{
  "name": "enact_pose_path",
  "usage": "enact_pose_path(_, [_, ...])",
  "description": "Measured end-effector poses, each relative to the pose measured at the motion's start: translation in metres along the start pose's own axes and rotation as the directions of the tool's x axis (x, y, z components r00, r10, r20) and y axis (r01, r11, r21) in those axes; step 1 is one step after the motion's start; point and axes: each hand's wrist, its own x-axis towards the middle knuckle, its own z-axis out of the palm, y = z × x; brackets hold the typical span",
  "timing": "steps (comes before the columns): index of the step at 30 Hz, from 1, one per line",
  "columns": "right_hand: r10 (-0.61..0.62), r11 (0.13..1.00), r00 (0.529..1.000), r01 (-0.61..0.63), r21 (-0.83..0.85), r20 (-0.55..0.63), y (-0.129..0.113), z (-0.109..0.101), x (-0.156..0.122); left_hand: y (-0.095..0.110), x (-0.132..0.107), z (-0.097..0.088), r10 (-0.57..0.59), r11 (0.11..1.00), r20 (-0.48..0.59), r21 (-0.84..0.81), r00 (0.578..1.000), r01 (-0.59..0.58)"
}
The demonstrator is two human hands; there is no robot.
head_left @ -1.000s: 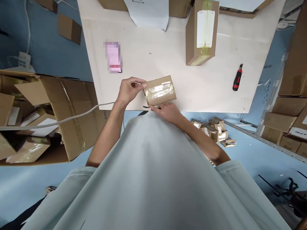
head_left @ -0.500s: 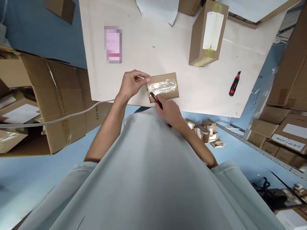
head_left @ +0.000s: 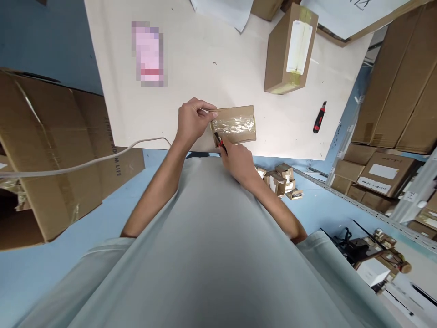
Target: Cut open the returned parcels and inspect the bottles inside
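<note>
One utility knife (head_left: 221, 144), down at the near edge of the taped box (head_left: 237, 124) a second ago, now has its blade over the top, by the left end. The right hand (head_left: 239, 163) keeps its grip closed around the handle. The left hand (head_left: 192, 122) has its grip pinched on the far left corner. The box lies near the table's (head_left: 184, 59) front edge.

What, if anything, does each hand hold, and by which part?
The right hand grips a box cutter by its handle; the left hand holds the small taped box at its far left corner.
</note>
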Motion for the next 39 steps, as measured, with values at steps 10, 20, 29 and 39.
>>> enact_pose_path(10, [-0.225, 0.934, 0.973, 0.232, -0.271, 0.057, 0.037, 0.023, 0.015, -0.003, 0.007, -0.005, 0.056, 0.998, 0.076, -0.001, 0.996, -0.056])
enact_pose_path(20, [-0.039, 0.998, 0.982, 0.03, -0.048, -0.184, 0.033, 0.023, -0.01, 0.005, 0.012, -0.01, 0.112, 0.992, 0.108, 0.041, 0.988, -0.117])
enact_pose_path(29, [0.387, 0.909, 0.86, -0.296, 0.292, -0.332, 0.067, 0.029, -0.029, 0.056, -0.014, 0.062, 0.403, 0.883, 0.328, 0.104, 0.854, -0.457])
enact_pose_path(39, [0.343, 0.939, 0.913, -0.323, 0.122, -0.223, 0.069, -0.017, -0.005, 0.021, -0.006, 0.085, 0.495, 0.813, 0.332, 0.147, 0.803, -0.563])
